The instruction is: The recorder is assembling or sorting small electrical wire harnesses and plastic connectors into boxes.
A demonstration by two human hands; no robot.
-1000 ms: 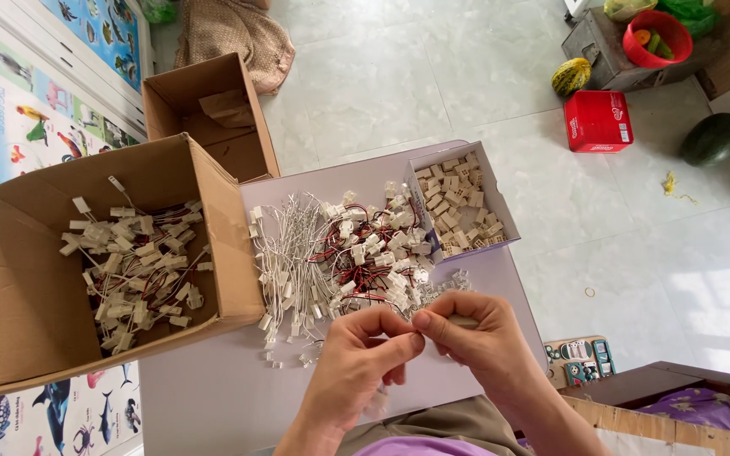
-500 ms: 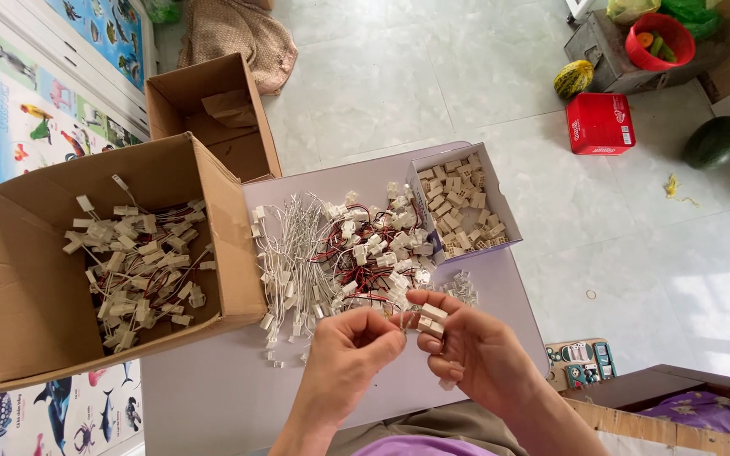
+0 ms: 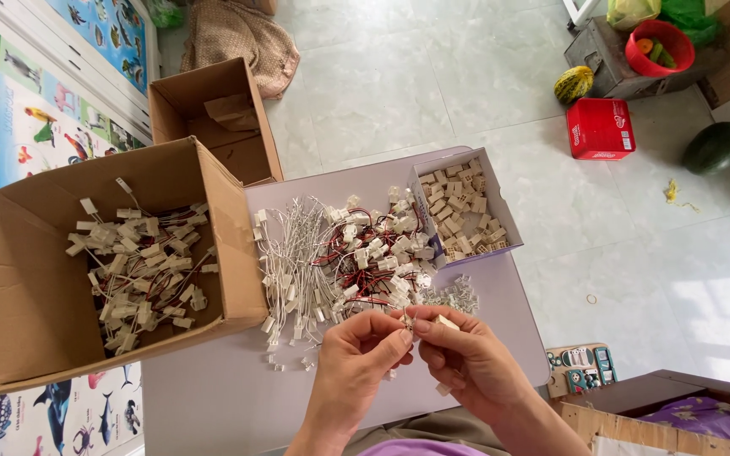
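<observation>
Both hands meet over the table (image 3: 213, 405): left hand (image 3: 363, 355) pinches a thin wire end, right hand (image 3: 466, 359) grips a small beige connector (image 3: 445, 322), just below the wire pile (image 3: 340, 262).

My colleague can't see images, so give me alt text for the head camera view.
Two bare hands, left hand and right hand, pinch a small beige connector together over a pale table. Behind lie a pile of wired connectors, a large cardboard box and a small tray of beige housings.
</observation>
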